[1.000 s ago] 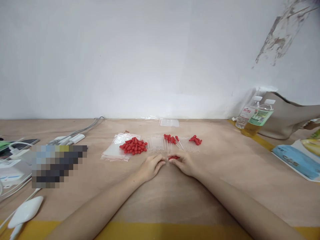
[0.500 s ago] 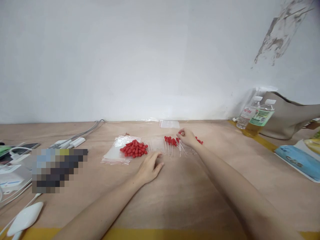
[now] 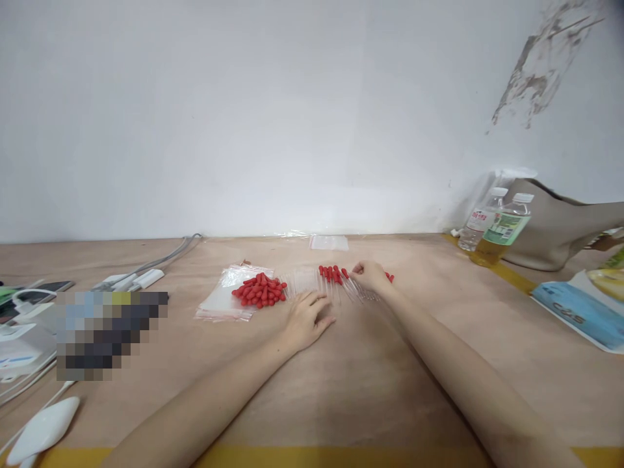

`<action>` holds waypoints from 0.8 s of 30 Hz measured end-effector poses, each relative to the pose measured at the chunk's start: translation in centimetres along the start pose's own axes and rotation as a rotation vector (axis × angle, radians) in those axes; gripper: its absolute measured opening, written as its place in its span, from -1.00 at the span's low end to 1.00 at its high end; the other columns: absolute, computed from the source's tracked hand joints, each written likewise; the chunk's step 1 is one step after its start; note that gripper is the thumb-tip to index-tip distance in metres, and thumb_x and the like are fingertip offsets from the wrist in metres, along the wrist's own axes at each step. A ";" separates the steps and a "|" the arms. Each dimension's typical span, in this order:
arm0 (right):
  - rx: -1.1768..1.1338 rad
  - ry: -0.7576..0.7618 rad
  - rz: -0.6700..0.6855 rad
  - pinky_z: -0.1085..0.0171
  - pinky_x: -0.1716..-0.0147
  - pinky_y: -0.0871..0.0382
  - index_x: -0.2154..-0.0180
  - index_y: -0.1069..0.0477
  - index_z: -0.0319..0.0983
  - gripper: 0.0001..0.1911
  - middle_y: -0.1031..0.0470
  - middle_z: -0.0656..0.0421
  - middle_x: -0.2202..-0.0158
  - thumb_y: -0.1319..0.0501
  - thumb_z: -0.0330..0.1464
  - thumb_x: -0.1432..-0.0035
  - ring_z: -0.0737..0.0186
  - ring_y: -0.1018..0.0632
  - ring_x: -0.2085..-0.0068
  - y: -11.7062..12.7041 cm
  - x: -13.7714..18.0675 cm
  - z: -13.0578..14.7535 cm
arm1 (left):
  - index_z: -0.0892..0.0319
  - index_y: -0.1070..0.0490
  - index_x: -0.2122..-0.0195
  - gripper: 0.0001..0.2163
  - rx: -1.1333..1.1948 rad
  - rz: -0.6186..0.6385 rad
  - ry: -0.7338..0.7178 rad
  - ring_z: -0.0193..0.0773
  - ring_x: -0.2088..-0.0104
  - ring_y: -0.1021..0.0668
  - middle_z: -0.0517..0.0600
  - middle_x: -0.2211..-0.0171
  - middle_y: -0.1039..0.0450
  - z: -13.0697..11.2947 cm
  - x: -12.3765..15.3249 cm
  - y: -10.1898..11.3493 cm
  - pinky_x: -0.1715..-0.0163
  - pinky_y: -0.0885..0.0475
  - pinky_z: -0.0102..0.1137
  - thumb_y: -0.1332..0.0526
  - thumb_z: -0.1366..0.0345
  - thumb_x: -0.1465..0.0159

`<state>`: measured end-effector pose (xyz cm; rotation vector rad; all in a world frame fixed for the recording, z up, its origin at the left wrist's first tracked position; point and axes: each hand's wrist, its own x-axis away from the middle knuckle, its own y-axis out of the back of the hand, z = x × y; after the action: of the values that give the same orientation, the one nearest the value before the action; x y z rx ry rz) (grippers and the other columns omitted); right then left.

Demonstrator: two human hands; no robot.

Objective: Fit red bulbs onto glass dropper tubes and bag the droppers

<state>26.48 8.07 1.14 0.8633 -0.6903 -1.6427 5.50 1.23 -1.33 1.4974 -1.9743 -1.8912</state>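
My left hand [image 3: 308, 320] rests on the table with its fingers stretched out and apart, holding nothing. Its fingertips lie by the near ends of a row of thin clear glass tubes [image 3: 305, 279]. A heap of red rubber bulbs [image 3: 260, 290] lies left of it, partly on a stack of clear zip bags [image 3: 221, 302]. To the right are glass droppers with red bulbs [image 3: 331, 273], side by side. My right hand [image 3: 371, 276] is over the right part of this row, thumb and fingers pinched together; what is between them is hidden. More red bulbs [image 3: 389, 277] show beyond its wrist.
Another clear bag [image 3: 329, 243] lies near the wall. At right stand two bottles [image 3: 502, 229], a grey-beige bag [image 3: 541, 227] and a blue tissue pack [image 3: 578, 315]. Cables, a white charger [image 3: 43, 429] and a blurred-out patch are at left.
My right hand has moved slightly right and down, away from a red bulb that was at its fingertips. My left hand has slid right along the glass tubes.
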 end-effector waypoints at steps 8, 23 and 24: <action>0.054 -0.069 0.125 0.41 0.59 -0.16 0.59 -0.44 -0.27 -0.89 -0.45 0.14 0.62 -0.14 -0.45 0.17 0.32 -0.43 0.57 -0.2 1.2 0.0 | 0.18 -0.40 0.17 -0.78 -0.092 -0.033 0.004 -0.17 0.11 -0.39 0.05 0.13 -0.41 0.3 -2.5 -2.3 0.04 -0.24 -0.23 -0.15 0.30 -0.15; 0.200 -0.091 0.072 0.32 0.43 -0.25 0.48 -0.47 -0.24 -0.85 -0.51 0.06 0.40 -0.13 -0.35 0.08 0.16 -0.50 0.34 -0.8 1.9 1.9 | 0.15 -0.37 0.07 -0.60 -0.014 0.070 0.021 -0.10 -0.03 -0.33 0.08 0.03 -0.36 0.1 -2.5 -1.7 -0.05 -0.15 -0.15 -0.20 0.09 -0.09; 0.222 -0.095 0.064 0.29 0.40 -0.25 0.46 -0.47 -0.24 -0.84 -0.51 0.03 0.37 -0.13 -0.36 0.08 0.12 -0.50 0.31 -0.7 2.0 2.1 | 0.15 -0.38 0.08 -0.61 -0.013 0.080 0.041 -0.09 -0.03 -0.33 0.08 0.03 -0.37 0.1 -2.5 -1.7 -0.06 -0.14 -0.14 -0.20 0.09 -0.10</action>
<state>24.13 6.32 1.41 0.9148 -0.9702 -1.5772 7.79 3.24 -1.27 1.4196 -1.9696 -1.8244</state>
